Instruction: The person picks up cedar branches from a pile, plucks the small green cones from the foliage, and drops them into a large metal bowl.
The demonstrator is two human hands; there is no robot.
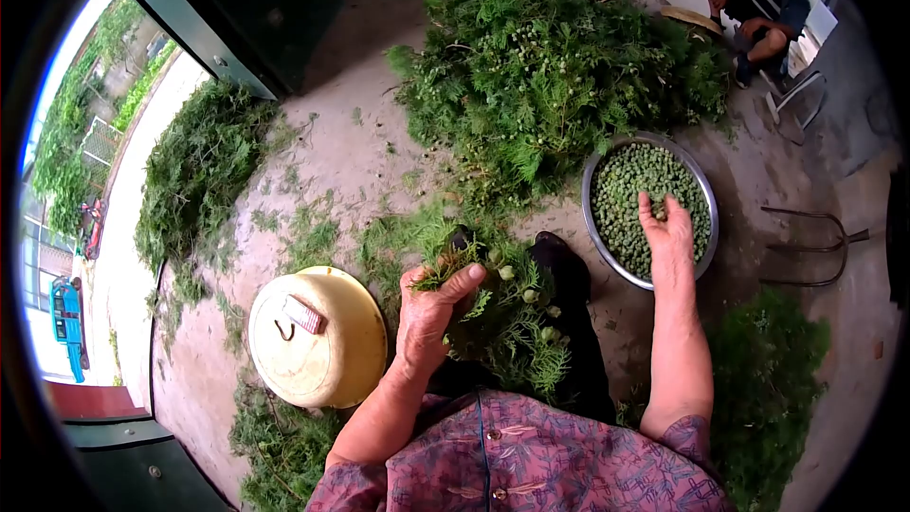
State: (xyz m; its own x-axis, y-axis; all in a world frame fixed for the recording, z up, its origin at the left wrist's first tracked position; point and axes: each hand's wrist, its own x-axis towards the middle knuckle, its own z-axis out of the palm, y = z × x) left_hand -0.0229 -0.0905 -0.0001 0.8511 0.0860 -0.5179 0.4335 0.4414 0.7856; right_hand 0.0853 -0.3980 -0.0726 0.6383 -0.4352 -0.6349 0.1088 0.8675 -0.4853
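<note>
My left hand [431, 308] grips a leafy green sprig [507, 318] with small pale green cones on it, held over my lap. My right hand [666, 232] reaches out over a round metal basin [595, 228] that is full of small green cones [630, 192]. Its fingers are spread and touch the heap of cones; whether it holds any I cannot tell. A big pile of the same green sprigs [550, 76] lies on the concrete floor just beyond the basin.
An upturned yellow enamel bowl [318, 337] sits on the floor at my left. More green cuttings lie at the left [204, 166] and lower right [768, 379]. A metal rod frame [806, 246] lies at right. Another person sits on a chair [763, 9] at the far right.
</note>
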